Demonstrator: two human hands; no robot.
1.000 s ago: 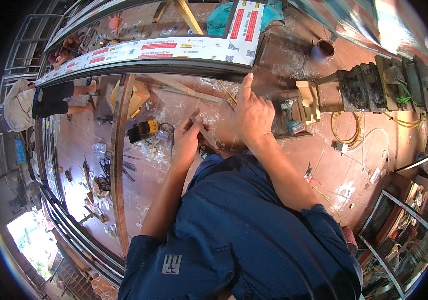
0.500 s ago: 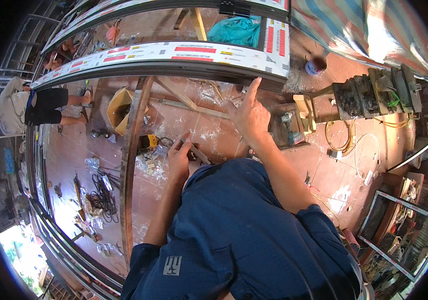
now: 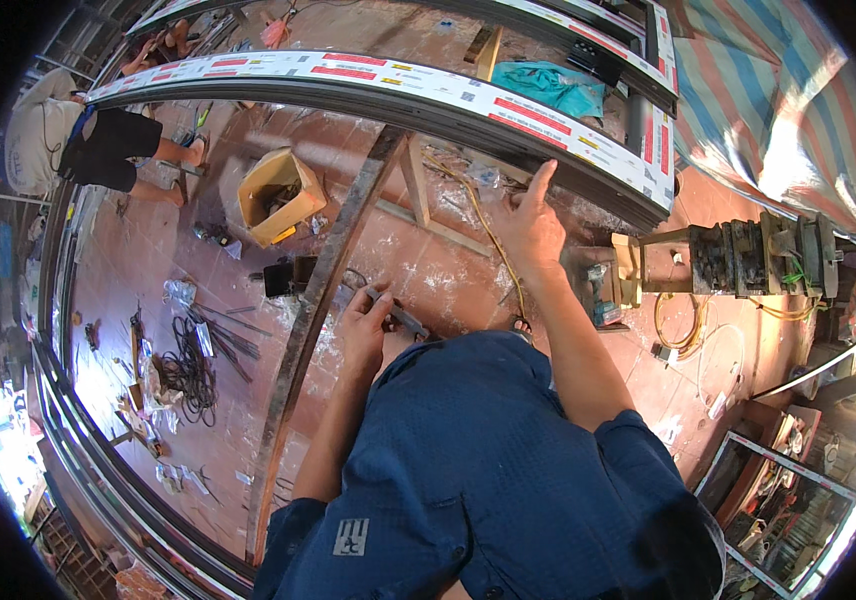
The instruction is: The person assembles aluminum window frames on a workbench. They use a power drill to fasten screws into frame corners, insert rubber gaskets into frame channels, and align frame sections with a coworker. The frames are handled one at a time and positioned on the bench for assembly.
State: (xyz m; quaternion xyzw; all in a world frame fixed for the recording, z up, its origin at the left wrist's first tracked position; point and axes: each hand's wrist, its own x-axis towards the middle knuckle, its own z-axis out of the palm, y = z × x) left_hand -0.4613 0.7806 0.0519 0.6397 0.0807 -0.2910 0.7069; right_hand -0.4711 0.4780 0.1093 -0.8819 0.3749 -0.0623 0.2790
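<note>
My right hand (image 3: pixel 535 232) is raised with the index finger stretched out and the thumb apart. Its fingertip is at the dark lower edge of a long window-frame profile (image 3: pixel 428 88) covered in white and red protective film; whether it touches, I cannot tell. Nothing shows in that hand. Lower and to the left, my left hand (image 3: pixel 362 328) is closed around a short, flat grey bar-like piece (image 3: pixel 409 321), which sticks out to the right towards my shirt. Its exact kind does not show.
A long dark bar (image 3: pixel 320 300) runs beside my left forearm. Beyond it are an open cardboard box (image 3: pixel 293 205) and coiled black cable (image 3: pixel 188 375). To the right stand a greasy metal machine (image 3: pixel 748 258) and a yellow hose coil (image 3: pixel 683 325). Another person (image 3: pixel 113 150) is at far left.
The whole view has shifted, so the filmed frame sits farther right and slants more. My right hand appears slightly farther right and lower, its index finger still extended. My left hand keeps its grip.
</note>
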